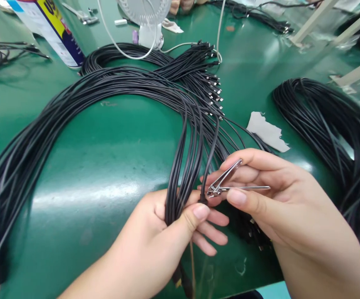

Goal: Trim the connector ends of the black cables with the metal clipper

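Observation:
My left hand [170,232] is closed around several black cables [184,166], with its thumb pressed near the connector end of one of them. In my right hand [270,191] is a metal nail clipper [226,180], its lever raised and held between thumb and fingers. The clipper's jaws are right beside the single cable [212,153] at my left thumb; whether they touch it I cannot tell. Connector ends hang below my left hand, partly hidden by it. The held cables run back into a large looped bundle [114,83] on the green table [105,153].
Behind the bundle stand a spray can [55,37] and a white fan [147,12] with a white cord. A torn grey scrap [268,131] lies beside another coiled cable bundle [319,120] at right. Metal tools [80,15] lie at the back left. Someone's fingers [183,6] show at the top.

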The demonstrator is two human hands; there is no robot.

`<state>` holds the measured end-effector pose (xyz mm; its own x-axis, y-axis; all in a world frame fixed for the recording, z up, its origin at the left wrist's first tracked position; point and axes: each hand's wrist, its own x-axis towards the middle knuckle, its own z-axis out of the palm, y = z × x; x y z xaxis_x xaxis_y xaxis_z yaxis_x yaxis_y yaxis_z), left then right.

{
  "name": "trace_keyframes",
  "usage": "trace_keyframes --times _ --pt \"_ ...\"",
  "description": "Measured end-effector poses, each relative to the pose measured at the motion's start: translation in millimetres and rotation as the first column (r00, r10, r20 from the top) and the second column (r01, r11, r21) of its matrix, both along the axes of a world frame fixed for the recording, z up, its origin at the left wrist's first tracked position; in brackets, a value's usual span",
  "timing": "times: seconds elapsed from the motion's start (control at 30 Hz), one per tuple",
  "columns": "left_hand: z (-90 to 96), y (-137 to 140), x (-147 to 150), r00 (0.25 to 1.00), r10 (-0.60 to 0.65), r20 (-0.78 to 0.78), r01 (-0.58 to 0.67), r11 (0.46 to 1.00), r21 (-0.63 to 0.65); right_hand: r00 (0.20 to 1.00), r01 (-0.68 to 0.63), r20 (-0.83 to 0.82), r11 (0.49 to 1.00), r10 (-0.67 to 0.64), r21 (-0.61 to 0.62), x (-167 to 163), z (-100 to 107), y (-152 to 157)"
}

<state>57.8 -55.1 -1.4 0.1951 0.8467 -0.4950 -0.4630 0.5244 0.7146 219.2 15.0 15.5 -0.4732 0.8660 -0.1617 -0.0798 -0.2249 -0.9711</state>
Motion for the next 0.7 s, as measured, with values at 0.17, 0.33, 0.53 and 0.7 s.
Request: trace_keyframes --times 0.17,0.33,0.53,0.7 --pt "2.8 3.2 1.0 1.000 -0.001 -0.023 0.001 1.000 0.003 0.997 0.029 0.068 0.999 -0.030 0.023 -0.6 -2.4 2.2" --pt "7.2 5.9 -0.8 0.995 -0.053 -0.079 0.049 0.997 -0.052 0.998 0.008 0.066 1.000 -0.009 0.017 -0.9 0.7 0.7" --pt "10.0 6.3 -0.8 0.992 -0.058 -0.108 0.053 0.997 -0.052 0.996 0.012 0.083 1.000 -0.013 0.018 -0.6 2.6 -0.1" --pt "8.6 4.5 1.7 0.994 -0.055 -0.098 0.051 0.998 -0.043 0.999 0.005 0.048 1.000 -0.005 -0.007 1.8 -0.9 -0.5"
